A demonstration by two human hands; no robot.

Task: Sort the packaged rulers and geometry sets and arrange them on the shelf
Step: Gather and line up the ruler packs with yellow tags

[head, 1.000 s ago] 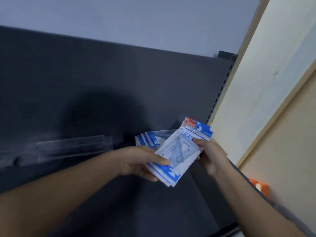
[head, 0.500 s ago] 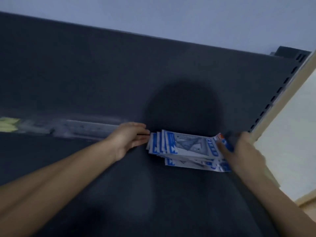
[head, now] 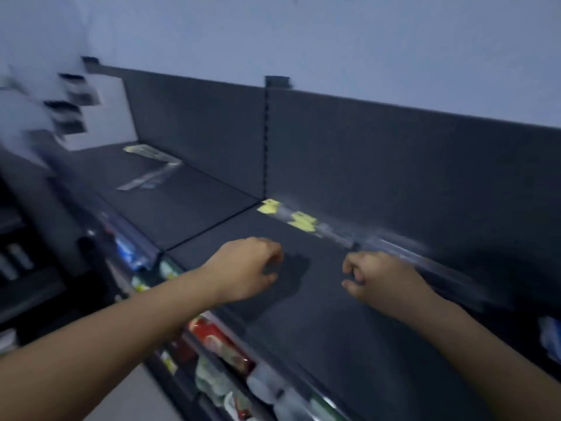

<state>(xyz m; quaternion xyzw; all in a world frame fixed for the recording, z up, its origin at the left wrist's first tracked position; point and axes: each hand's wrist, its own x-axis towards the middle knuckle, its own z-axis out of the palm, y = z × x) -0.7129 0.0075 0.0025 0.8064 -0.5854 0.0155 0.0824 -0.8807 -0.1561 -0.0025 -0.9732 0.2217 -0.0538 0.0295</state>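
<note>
Nearest, under the shelf's front edge, mixed goods [head: 218, 338] fill a lower tier and look to be no part of this sorting. Above them both arms reach over the shelf [head: 318, 314]. The left hand [head: 246, 268] and right hand [head: 376, 278] hover apart over its dark top, each with fingers curled in and nothing visibly held, probably between picks. Just beyond the right hand, packaged rulers [head: 303, 221] lie end to end along the foot of the back panel [head: 394, 165], likely pushed there to keep the front free. Far left, more rulers [head: 148, 168] lie skewed, seemingly unsorted. A blurred blue-white pack [head: 550, 335] at the right edge may be a geometry set; I cannot tell.
</note>
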